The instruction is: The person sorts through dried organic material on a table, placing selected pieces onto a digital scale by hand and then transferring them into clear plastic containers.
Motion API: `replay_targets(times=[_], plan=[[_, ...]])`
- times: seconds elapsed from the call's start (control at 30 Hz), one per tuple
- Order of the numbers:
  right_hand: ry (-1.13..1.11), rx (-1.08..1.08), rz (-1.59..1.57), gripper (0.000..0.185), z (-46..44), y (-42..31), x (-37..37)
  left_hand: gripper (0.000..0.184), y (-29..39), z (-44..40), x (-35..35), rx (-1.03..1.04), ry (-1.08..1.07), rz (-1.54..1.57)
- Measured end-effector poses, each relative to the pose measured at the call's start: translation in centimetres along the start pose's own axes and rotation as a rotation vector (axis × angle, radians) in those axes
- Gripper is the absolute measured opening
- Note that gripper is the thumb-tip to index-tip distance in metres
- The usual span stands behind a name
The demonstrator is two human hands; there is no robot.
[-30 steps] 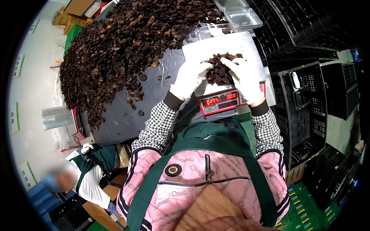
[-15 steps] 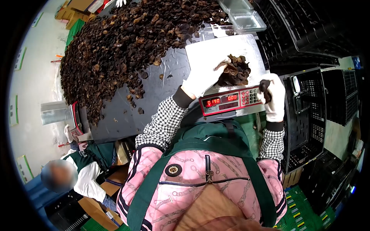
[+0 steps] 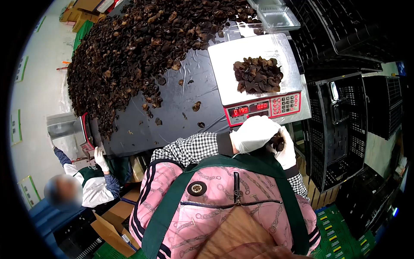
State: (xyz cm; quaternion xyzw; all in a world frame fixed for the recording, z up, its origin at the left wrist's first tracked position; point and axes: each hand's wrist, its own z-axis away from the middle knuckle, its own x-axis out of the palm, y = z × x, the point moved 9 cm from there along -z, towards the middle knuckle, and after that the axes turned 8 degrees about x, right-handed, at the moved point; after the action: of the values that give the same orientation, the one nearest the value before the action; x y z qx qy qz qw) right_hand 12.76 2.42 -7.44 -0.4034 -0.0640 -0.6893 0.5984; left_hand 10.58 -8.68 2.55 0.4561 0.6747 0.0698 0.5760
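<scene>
Right hand (image 3: 285, 148) clutching dark pieces (image 3: 277, 143), left hand (image 3: 256, 134), grip unclear, black crate (image 3: 336, 144) holding clear container (image 3: 339, 105)

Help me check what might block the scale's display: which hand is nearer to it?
Left. The left hand is just below the display, overlapping its lower edge in view; the right hand is lower and farther right.

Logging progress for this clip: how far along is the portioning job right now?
Looks done: one portion lies on the scale, its display reading 0.190.
In hand: the right hand holds dark pieces, the left hand close against it.
Remaining: a large heap covers much of the table and clear trays sit beyond the scale, so most portioning probably lies ahead.
</scene>
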Motion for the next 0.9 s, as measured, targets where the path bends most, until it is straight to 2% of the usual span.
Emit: replay_targets(times=[0.03,0.1,0.17,0.2,0.23,0.27,0.3,0.33,0.37,0.4,0.47,0.53,0.67,0.77,0.8,0.9], plan=[[-0.003,0.063,-0.083,0.037,0.1,0.4,0.3,0.016,-0.3,0.3,0.6,-0.022,-0.016,0.003],[0.053,0.025,-0.008,0.034,-0.2,0.8,-0.2,0.017,-0.3,-0.1,0.2,-0.064,-0.048,0.009],[0.044,-0.013,-0.028,0.026,-0.5,0.5,-1.2,0.022,-1.9,-0.6,-0.9,-0.294,-0.238,0.192],[0.056,-0.030,-0.016,0.023,-0.5,0.0,-1.1,0.021,-1.5,-0.2,-3.7,0.074,0.095,-0.030],[0.070,-0.047,-0.006,0.021,-0.5,-0.4,-1.2,0.020,-4.2,-1.8,-6.2,-0.130,0.080,-0.012],[0.023,-0.036,-0.038,0.019,-0.9,-0.4,-2.3,0.023,-4.6,-2.4,-10.0,0.099,0.215,-0.170],[0.038,-0.092,-0.053,0.019,-0.9,-1.1,-2.3,0.025,-7.0,-2.9,-11.4,0.070,0.095,-0.521],[0.025,-0.126,-0.044,0.018,-0.9,-1.9,-2.0,0.028,-12.7,-2.1,-14.6,-0.379,0.383,-0.134],[0.011,-0.160,-0.034,0.017,-1.0,-2.7,-1.8,0.031,-17.0,-1.5,-16.3,-0.480,0.501,-0.088],[0.031,-0.178,0.005,0.017,-1.3,-3.2,-2.2,0.036,-20.0,-1.5,-17.3,-0.541,0.461,-0.233],[0.070,-0.201,0.103,0.018,-1.5,-4.5,-2.1,0.053,-25.7,-1.0,-17.1,-0.628,0.398,-0.296],[0.090,-0.251,0.182,0.022,-1.5,-5.8,-1.3,0.060,-28.4,-1.3,-16.4,-0.730,0.317,-0.317],[0.124,-0.306,0.232,0.030,-1.7,-7.6,-0.8,0.062,-31.8,-1.6,-14.5,-0.814,0.346,-0.170],[0.186,-0.297,0.193,0.031,-2.1,-8.2,-1.0,0.056,-32.7,-1.9,-14.2,-0.815,0.378,-0.067],[0.191,-0.286,0.174,0.030,-2.3,-8.2,-1.3,0.045,-32.8,-2.0,-14.2,-0.790,0.477,0.029],[0.193,-0.276,0.113,0.030,-3.0,-8.0,-2.2,0.038,-32.2,-2.5,-15.1,-0.721,0.659,0.379]])
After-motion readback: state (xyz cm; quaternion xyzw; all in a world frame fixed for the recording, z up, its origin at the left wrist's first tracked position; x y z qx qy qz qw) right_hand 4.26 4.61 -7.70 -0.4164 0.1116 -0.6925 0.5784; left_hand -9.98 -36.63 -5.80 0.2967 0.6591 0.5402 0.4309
